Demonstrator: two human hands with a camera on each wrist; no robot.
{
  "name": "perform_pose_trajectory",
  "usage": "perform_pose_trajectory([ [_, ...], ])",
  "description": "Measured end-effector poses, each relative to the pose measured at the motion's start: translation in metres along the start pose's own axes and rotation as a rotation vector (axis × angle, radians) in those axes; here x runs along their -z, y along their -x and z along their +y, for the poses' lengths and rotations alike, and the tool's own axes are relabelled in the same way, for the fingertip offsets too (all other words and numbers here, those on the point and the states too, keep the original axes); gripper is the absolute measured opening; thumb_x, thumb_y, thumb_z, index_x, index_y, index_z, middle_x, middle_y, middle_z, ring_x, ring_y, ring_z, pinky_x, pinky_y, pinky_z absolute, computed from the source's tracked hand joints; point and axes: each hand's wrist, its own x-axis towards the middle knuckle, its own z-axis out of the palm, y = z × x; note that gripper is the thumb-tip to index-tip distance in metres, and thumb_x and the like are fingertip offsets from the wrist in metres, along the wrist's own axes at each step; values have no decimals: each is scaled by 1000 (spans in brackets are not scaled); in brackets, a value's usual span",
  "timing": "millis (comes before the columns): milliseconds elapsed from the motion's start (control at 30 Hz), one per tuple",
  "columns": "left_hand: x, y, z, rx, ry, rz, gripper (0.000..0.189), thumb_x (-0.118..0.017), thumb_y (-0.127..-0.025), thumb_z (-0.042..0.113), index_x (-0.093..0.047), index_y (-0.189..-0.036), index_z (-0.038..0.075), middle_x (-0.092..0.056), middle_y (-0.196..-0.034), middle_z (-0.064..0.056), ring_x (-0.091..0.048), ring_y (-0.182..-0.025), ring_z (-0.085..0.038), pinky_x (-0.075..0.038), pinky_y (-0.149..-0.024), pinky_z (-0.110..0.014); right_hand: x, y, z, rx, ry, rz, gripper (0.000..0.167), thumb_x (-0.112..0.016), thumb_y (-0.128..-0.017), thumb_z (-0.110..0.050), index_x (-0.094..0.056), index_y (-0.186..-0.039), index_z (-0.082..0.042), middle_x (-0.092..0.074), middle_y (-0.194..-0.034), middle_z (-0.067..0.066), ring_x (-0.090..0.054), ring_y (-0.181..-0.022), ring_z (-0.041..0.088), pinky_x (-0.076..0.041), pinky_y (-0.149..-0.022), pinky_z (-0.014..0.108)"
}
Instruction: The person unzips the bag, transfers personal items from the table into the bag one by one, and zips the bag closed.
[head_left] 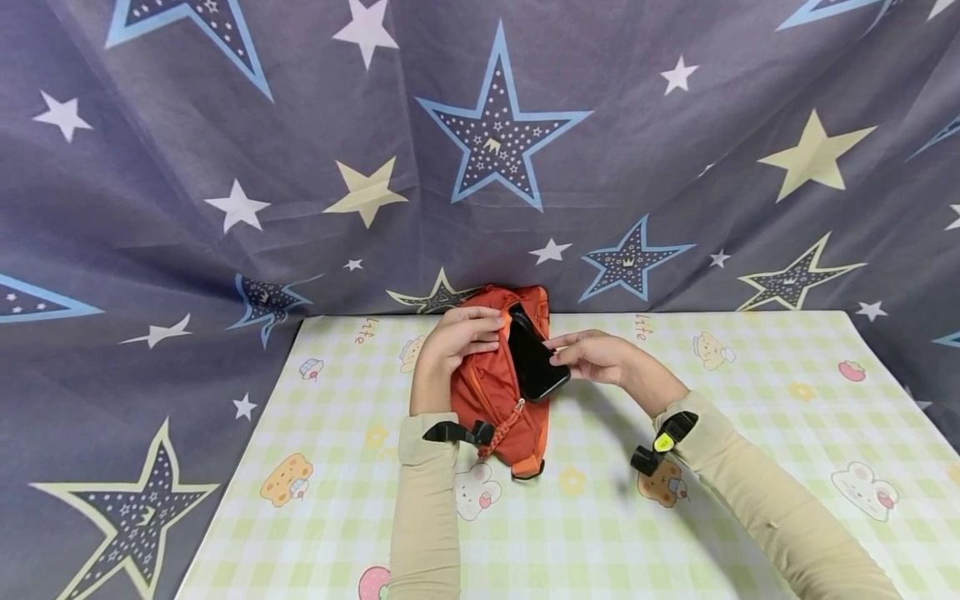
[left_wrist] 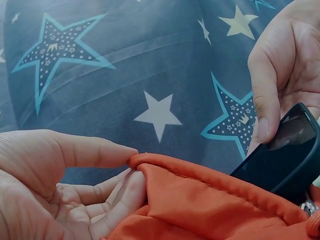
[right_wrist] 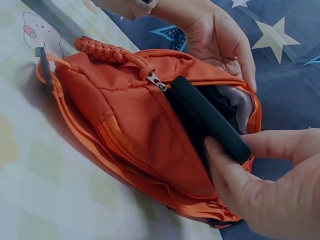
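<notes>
An orange-red waist bag (head_left: 491, 383) lies on the table with its zip pocket open, its dark lining showing in the right wrist view. My left hand (head_left: 467, 333) pinches the edge of the pocket opening between thumb and fingers, as the left wrist view (left_wrist: 65, 185) shows. A black smartphone (head_left: 534, 358) sits partly within the opening, tilted. My right hand (head_left: 596, 357) holds the phone (right_wrist: 210, 117) by its edges between thumb and fingers. The silver zip pull (right_wrist: 156, 81) with its braided orange cord (right_wrist: 107, 50) hangs at one end of the opening.
The table (head_left: 337, 500) has a green-and-white checked cloth with cartoon prints. Behind it hangs a grey-blue curtain (head_left: 300, 125) with stars, and the bag lies close against it. A black strap with a small camera (head_left: 663, 446) sits on each wrist.
</notes>
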Motion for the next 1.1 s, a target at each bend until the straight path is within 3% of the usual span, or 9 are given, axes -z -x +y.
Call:
perform_pose_trajectory([
  [267,-1,-1,0,8,-11,4,30,-65,-97,1,-62,-126,-5,-71,-89,6,-70,-77,-7,-61,-69,-21,1,1,1,3,-8,14,56,-41,-99,15,-22,-152,17,-69,-91,0,-70,-84,8,-59,-78,20],
  [633,0,-1,-1,2,-10,2,29,-65,-96,1,-63,-125,-5,-71,-89,6,-70,-77,-7,-61,-68,-21,-2,-1,-2,14,10,24,58,-43,-101,10,-20,-154,17,-68,-94,-2,-69,-87,6,-58,-81,18],
  [1100,-1,0,0,7,-11,11,30,-65,-96,1,-63,-125,-5,-71,-89,6,-71,-78,-7,-61,-68,-21,-6,-5,0,39,2,78,56,-44,-98,11,-26,-150,18,-66,-89,-1,-67,-82,6,-58,-77,20],
])
